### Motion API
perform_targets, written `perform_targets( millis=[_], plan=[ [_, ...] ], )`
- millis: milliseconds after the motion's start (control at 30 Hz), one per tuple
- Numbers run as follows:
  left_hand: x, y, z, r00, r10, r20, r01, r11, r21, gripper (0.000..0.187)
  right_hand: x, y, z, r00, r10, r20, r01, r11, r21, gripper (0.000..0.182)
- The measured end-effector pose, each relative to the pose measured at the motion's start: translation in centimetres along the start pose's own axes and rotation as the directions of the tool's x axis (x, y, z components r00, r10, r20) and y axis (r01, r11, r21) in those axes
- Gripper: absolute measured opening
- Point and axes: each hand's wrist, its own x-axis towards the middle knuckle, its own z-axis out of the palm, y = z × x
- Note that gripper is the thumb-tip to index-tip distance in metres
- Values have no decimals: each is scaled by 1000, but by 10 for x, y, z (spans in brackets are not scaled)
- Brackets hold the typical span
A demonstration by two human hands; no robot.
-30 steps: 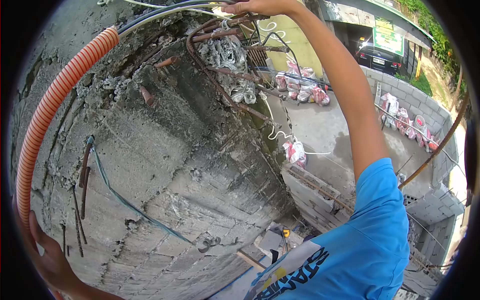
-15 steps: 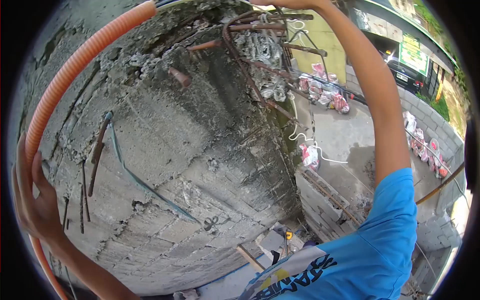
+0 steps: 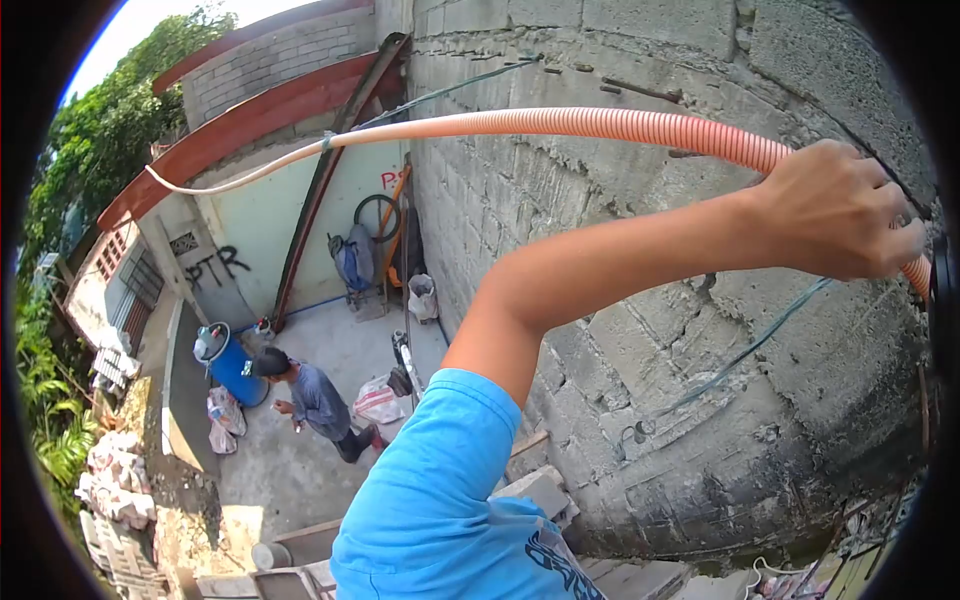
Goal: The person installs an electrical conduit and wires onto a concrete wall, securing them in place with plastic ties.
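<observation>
My left hand (image 3: 840, 210) is at the right side of the view, its fingers closed around an orange corrugated conduit (image 3: 600, 122). From my fist the conduit arches leftward across the view, in front of the concrete wall, and looks thinner toward its far end at the left. A short piece of it shows below my fingers near the right edge. Behind my forearm, a blue-green strip (image 3: 765, 338) hangs along the rough block wall (image 3: 640, 360). My right hand is out of view.
Below at left, another person (image 3: 318, 400) stands on a concrete floor near a blue drum (image 3: 238, 368) and sacks (image 3: 226, 410). A rusty steel beam (image 3: 325, 190) leans by the far wall. Rubble and broken blocks (image 3: 545, 492) lie beneath my arm.
My view has swung left, bringing the yard and the other person into sight. My left hand, still around the conduit, now appears at right. My right arm has left the view.
</observation>
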Motion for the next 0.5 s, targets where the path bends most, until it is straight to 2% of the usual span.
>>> perform_targets(
  millis=[100, 233, 267, 300, 367, 433, 500],
  plan=[
    [-49, -5, -45, 997, -48, 64, 38, 990, 139, 24, 21, 3, 27, 999, -18, -36, 21, 996, 83, 32],
    [-147, -54, -127, 962, -250, 108, 203, 922, 330, 26, 38, 9, 47, 998, 3, -59, 6, 990, 141, 32],
    [-165, -70, -157, 922, -357, 148, 268, 866, 423, 29, 41, 9, 52, 998, 11, -66, -1, 988, 154, 32],
    [-182, -92, -178, 922, -369, 113, 274, 832, 482, 32, 42, 9, 55, 998, 15, -67, -4, 986, 166, 33],
    [-214, -122, -207, 782, -621, 64, 486, 669, 562, 37, 48, 6, 63, 998, 17, -64, -5, 984, 177, 33],
    [-214, -147, -208, 825, -566, 13, 472, 700, 536, 43, 53, 7, 68, 998, 16, -66, -3, 982, 189, 34],
    [-189, -162, -202, 825, -565, 9, 452, 671, 588, 46, 51, 5, 73, 997, 19, -72, -4, 981, 196, 34]
  ],
)
